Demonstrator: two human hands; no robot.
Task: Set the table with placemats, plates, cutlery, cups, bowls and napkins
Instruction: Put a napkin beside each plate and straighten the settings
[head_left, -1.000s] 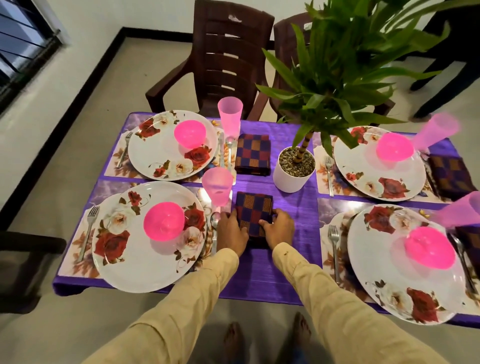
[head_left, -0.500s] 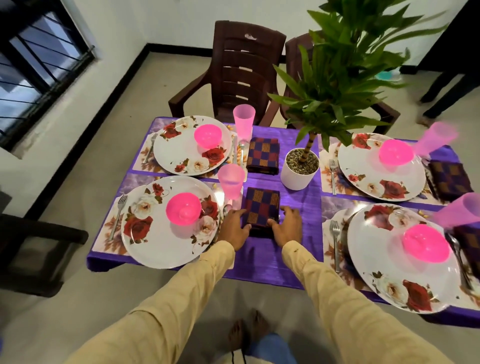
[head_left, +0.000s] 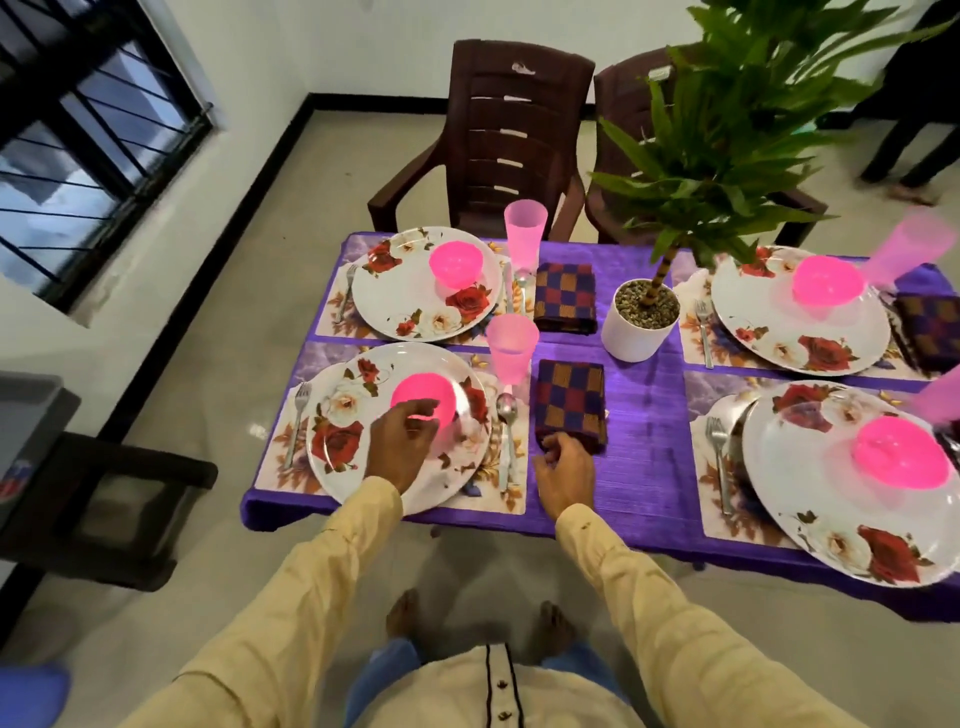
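Observation:
The purple-clothed table holds several place settings. At the near-left one, a floral plate lies on a placemat and carries a pink bowl. A fork lies left of the plate, a spoon and a pink cup right of it. My left hand hovers over the plate, fingertips at the bowl's near side. A checked napkin lies right of the spoon. My right hand sits at the napkin's near edge, fingers curled against it.
A white pot with a tall green plant stands mid-table, its leaves overhanging the right settings. Two brown chairs stand at the far side. A dark piece of furniture stands on the floor at left. A person's legs show at the upper right.
My left hand left the napkin's side and moved left onto the plate beside the pink bowl. My right hand slid to the napkin's near edge. The camera pulled back and up.

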